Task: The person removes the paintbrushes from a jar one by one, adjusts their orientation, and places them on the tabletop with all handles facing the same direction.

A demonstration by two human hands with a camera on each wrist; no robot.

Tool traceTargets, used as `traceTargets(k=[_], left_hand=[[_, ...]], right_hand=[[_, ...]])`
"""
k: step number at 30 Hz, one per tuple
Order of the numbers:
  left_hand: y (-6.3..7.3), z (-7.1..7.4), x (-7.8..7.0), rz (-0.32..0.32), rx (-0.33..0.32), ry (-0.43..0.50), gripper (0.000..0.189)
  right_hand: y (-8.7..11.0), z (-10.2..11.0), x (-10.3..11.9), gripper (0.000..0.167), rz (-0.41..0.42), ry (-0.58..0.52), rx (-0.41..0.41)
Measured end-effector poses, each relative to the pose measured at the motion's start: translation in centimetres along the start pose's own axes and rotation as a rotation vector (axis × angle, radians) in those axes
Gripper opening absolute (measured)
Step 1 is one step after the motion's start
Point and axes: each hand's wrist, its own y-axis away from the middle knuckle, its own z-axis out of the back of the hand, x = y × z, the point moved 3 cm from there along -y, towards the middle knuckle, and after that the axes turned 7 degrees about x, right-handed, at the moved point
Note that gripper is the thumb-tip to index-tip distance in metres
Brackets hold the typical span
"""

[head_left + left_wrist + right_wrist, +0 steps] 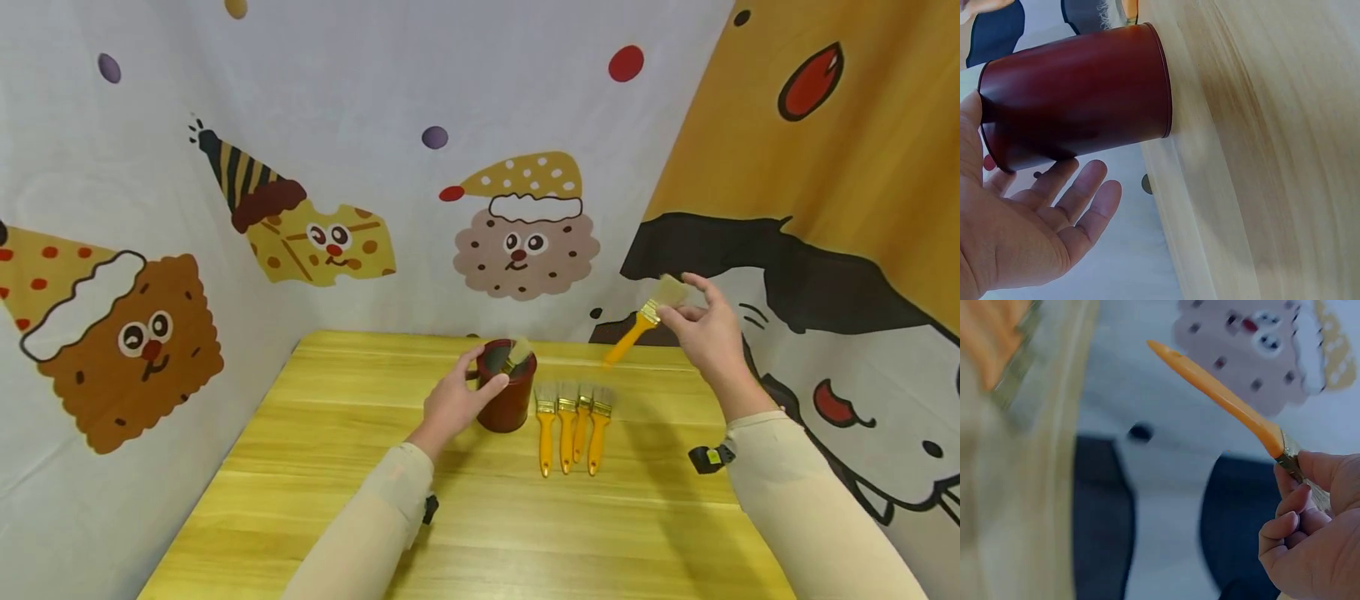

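On the wood-grained worktop [525, 533] stands a dark-red cup [508, 410]; four brushes [567, 440] lie at its four o'clock, bristles towards twelve.

The person's right grip [1316, 540] is entering from the right edge, and its thumb and fingers are pinching a paintbrush [1225, 400] around its metal band and the base of its bristles. The orange handle is tapering toward the upper left, clear of the fingers, while the bristles are partly hiding behind them. Along the left side the pale wooden table [1022, 525] is running up the view, and at its upper left other brushes [994, 337] are lying, blurred, showing orange handles, metal bands and pale bristles. Behind, a pale backdrop [1169, 506] is carrying dark printed shapes [1104, 512], a black spot [1140, 432] and, at the upper right, a pinkish face [1241, 353] that is wearing a white-brimmed yellow hat [1335, 344].
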Motion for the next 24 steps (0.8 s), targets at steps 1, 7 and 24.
traceTargets(k=[1, 7, 24], left_hand=[[0.0, 0.0, 0.0, 0.001, 0.000, 0.000, 0.077], [-0.1, 0.2, -0.3, 0.001, -0.006, 0.014, 0.076], [0.0, 0.0, -0.1, 0.004, 0.001, 0.008, 0.076]], right_hand=[[0.0, 0.4, -1.1, 0.081, -0.029, -0.001, 0.000], [-0.3, 2.0, -6.2, 0.085, -0.168, -0.030, 0.003], [0.5, -3.3, -13.8, 0.083, -0.311, 0.072, 0.444]])
